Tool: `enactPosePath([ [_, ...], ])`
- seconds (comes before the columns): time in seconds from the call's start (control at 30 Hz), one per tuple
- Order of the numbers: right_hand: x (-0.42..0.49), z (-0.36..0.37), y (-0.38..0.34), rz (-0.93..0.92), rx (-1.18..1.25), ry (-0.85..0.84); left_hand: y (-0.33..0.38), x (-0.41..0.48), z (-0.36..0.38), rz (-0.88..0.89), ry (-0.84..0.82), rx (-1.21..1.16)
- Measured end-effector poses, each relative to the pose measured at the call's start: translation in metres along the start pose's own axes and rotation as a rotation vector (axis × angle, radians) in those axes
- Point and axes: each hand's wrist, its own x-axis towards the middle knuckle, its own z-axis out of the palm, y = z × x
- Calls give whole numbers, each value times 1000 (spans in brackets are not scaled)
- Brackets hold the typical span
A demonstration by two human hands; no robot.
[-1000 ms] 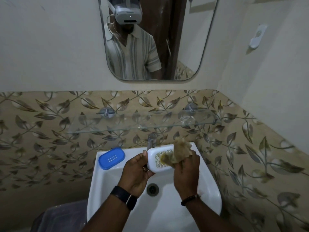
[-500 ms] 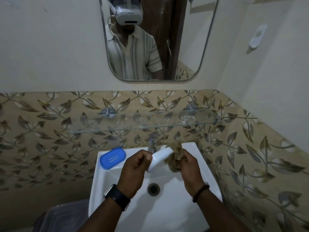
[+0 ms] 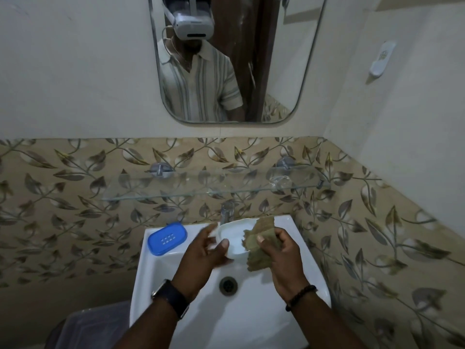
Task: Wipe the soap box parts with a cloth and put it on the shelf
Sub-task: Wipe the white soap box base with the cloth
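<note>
Presently, item one: white dish (image 3: 232, 239), half of a soap box, held above the sink (image 3: 251, 321) in front of the tap (image 3: 227, 211). Left hand (image 3: 201, 255) pinches its near rim, thumb on the lip, fingers blurred behind. Judged light, rigid plastic, likely slick if damp; best held by the rim or across the short sides, leaving the hollow free for wiping.

Item two: cloth (image 3: 260, 244), olive-brown, bunched and soft, pressed to the dish's right end. Right hand (image 3: 281, 258) is closed around it, thumb on top. It should mould easily to the corners.

Item three: blue tray (image 3: 167, 238), perforated, the other soap box part, lying flat on the sink's back left ledge, apart from both hands. Judged equally light and stiff.

Item four: shelf (image 3: 214, 183), clear glass on two wall brackets, mounted above the tap and below the mirror (image 3: 226, 59). Looks smooth and hard; a wet plastic part could slide on it, so set pieces down flat and away from the front edge.

Room: narrow washroom corner, leaf-patterned tiles (image 3: 75, 197) beneath plain walls, dim light, a lidded bin (image 3: 88, 328) at lower left.
</note>
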Motion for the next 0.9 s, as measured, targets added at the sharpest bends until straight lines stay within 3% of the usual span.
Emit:
enactPosePath([
  [0.07, -4, 0, 3, -50, -64, 24, -4, -2, 4, -183, -77, -307],
  [0.13, -5, -2, 6, -91, -162, 72, -8, -4, 5, -204, -43, -381],
  [0.27, -1, -6, 13, -111, -262, 175, -17, -2, 6, -169, 42, -361],
  [0.43, 6, -20, 24, -18, -164, 324, -28, 1, -1, -165, 129, -381],
  [0.67, 40, -62, 45, 290, -138, 257, -42, -1, -8, -211, 123, -366],
  [0.9, 124, -66, 47, 140, -183, 215, -45, -2, -2, -258, 78, -327],
])
